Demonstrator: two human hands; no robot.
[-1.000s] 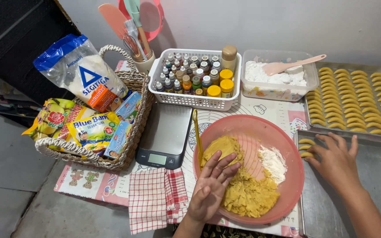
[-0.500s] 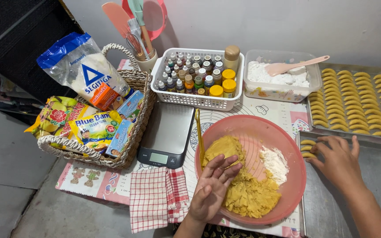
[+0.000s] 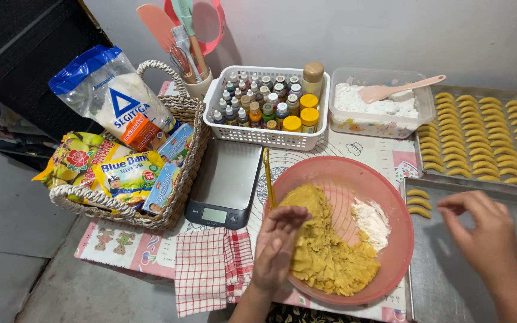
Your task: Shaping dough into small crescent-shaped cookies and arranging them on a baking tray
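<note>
Head view: left hand (image 3: pixel 277 242) over near rim of pink bowl (image 3: pixel 390 197), fingers loosely spread, tips touching yellow dough (image 3: pixel 324 257); no grip visible. Dough fills the bowl's near-left part, with white flour (image 3: pixel 371 220) beside it on the right. Right hand (image 3: pixel 484 236) hovers above empty tray (image 3: pixel 450 281), fingers curled and slightly apart, holding nothing I can see; nearest are three crescent pieces (image 3: pixel 418 202) at that tray's far-left corner. Full tray (image 3: pixel 480 140) of crescent rows sits behind it, well apart from the hand. Yellow stick (image 3: pixel 268 179) leans at bowl's left rim. Scale (image 3: pixel 225 182) just left of bowl, checked cloth (image 3: pixel 210 272) in front of it, hanging over table edge. Wicker basket (image 3: pixel 178 110) far left with a flour bag (image 3: pixel 115 101) and packets. White crate (image 3: pixel 264 134) of small bottles behind scale. Clear tub (image 3: pixel 354 125) of white powder with pink spatula (image 3: pixel 399 90) behind bowl. Utensil cup (image 3: pixel 198 88) at the back.
</note>
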